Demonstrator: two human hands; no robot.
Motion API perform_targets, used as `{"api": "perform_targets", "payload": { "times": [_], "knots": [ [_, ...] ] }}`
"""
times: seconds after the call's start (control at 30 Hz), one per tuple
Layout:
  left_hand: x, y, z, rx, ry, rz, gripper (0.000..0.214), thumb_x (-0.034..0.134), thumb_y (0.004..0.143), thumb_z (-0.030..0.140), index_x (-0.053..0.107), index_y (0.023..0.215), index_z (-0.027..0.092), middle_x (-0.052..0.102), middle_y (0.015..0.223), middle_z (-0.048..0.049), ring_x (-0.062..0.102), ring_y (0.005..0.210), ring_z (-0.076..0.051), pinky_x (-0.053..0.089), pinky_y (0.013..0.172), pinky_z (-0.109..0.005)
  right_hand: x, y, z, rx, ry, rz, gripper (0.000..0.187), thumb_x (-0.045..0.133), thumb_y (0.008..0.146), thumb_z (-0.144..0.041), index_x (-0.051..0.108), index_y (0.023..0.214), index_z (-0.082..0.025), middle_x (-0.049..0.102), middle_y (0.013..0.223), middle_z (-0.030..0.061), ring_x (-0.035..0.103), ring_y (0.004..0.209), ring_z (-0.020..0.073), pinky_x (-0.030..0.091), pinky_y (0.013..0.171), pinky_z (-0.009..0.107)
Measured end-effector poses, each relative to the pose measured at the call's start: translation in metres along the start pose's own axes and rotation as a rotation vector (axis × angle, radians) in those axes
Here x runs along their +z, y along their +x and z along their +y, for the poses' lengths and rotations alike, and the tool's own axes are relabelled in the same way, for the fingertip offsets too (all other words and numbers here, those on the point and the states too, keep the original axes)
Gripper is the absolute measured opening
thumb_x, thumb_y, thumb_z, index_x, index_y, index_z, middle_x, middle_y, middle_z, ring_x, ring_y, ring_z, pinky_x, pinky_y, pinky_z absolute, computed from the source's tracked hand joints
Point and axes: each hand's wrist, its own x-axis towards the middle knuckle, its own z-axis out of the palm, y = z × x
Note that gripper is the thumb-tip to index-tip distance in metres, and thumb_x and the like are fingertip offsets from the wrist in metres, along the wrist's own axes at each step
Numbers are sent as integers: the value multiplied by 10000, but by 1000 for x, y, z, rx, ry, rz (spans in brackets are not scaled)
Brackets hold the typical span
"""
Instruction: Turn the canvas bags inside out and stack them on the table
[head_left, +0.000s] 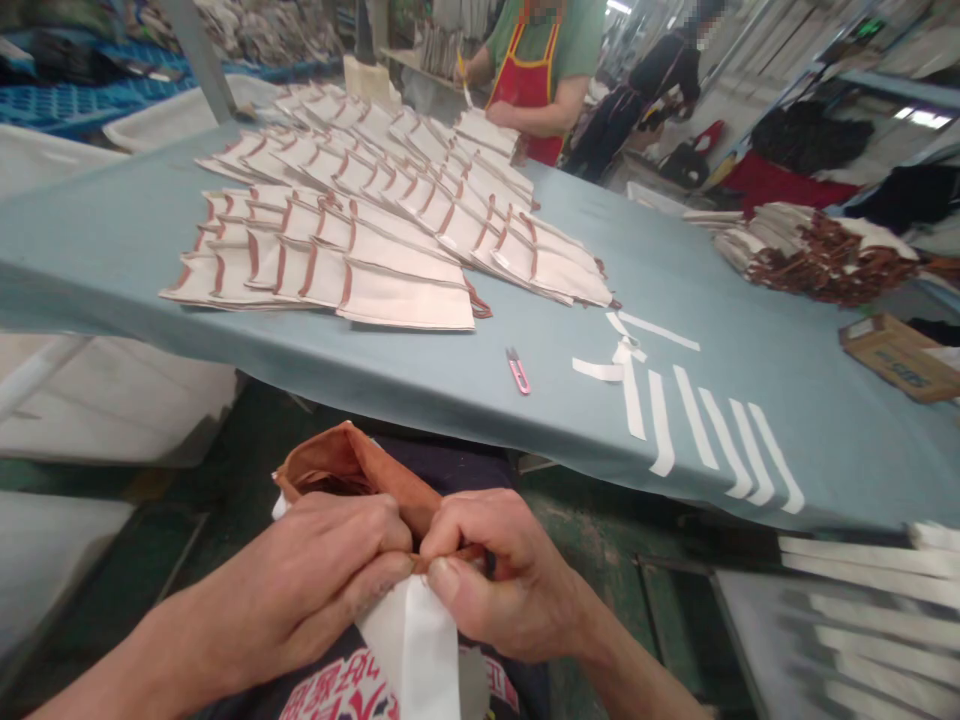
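Note:
Close to my body, both hands pinch the edge of a brown and white cloth piece [390,475], whose brown side folds open like a pouch. My left hand [322,570] is closed on the edge, thumb toward the middle. Right beside it, my right hand [510,575] grips the same edge between thumb and curled fingers. A white strip [431,650] hangs down below the pinch; its upper end meets the brown edge between my thumbs. Pink thread snips [517,372] lie on the blue-covered table [555,440] beyond my hands.
Overlapping rows of white cloth pieces with brown trim [405,295] cover the table's far left. Loose white strips [694,415] lie right of the snips. A cardboard box [900,355] and a brown-white pile [817,250] are farther right. Across the table stands a person in a red apron [525,75].

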Motion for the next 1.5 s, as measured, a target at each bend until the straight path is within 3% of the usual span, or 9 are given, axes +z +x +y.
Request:
{"api": "perform_targets", "payload": {
  "times": [0.13,0.33,0.63,0.77,0.93,1.1,1.2,1.3,1.5],
  "knots": [
    [5,-1,-6,52,88,116,264,462,1066,76,548,885,247,602,719,55,540,582,-133,413,575,-274,-6,-2,5,89,17,-27,175,642,903,-270,661,742,-202,582,639,-48,465,545,98,368,525,211],
    [-6,10,5,-40,-4,2,281,415,1104,100,533,894,244,588,772,59,549,654,-136,437,657,-262,-17,-4,6,-128,-193,-17,240,688,1050,-267,719,822,-200,755,784,9,644,685,130,487,696,236],
    [-7,25,34,-104,89,-72,338,454,1164,201,592,858,244,616,782,49,558,667,-159,396,644,-287,-23,-10,1,-248,-404,-8,289,618,1117,-295,653,843,-213,706,758,-2,620,681,141,441,686,255],
    [-2,18,31,-233,-22,-78,241,521,1142,265,651,940,253,697,889,38,625,773,-165,459,696,-244,-24,-14,5,-221,-346,14,280,635,1107,-300,625,837,-226,683,741,-28,587,632,121,426,658,241],
    [13,32,23,-380,-385,-36,412,457,1140,341,502,743,237,482,700,67,459,607,-129,424,577,-215,-21,-15,9,-122,-121,18,314,577,1076,-377,587,801,-227,632,727,-23,573,634,126,440,635,242],
    [21,33,15,-507,-596,-16,556,508,1121,628,481,734,230,413,695,67,367,603,-126,368,537,-224,-15,-15,10,69,42,25,369,559,1079,-385,508,748,-233,439,619,-77,369,516,90,318,493,222],
    [24,31,9,-576,-651,-22,648,546,1058,778,457,723,231,381,683,76,323,591,-117,311,507,-225,-12,-13,19,-174,-240,104,237,571,1031,-220,601,796,-216,611,663,-44,497,554,105,401,556,233],
    [26,32,2,-629,-691,-57,697,561,1000,860,434,715,237,371,678,80,302,588,-112,281,494,-226,-12,-10,30,-450,-556,190,280,516,1048,-136,647,811,-210,731,714,7,617,621,138,471,644,270],
    [19,32,-10,-618,-705,-208,722,560,960,902,374,699,256,318,668,91,244,568,-106,222,474,-238,-17,-10,30,-374,-514,88,300,481,1094,-179,668,862,-208,756,727,11,647,613,140,480,618,268]
  ]
}}
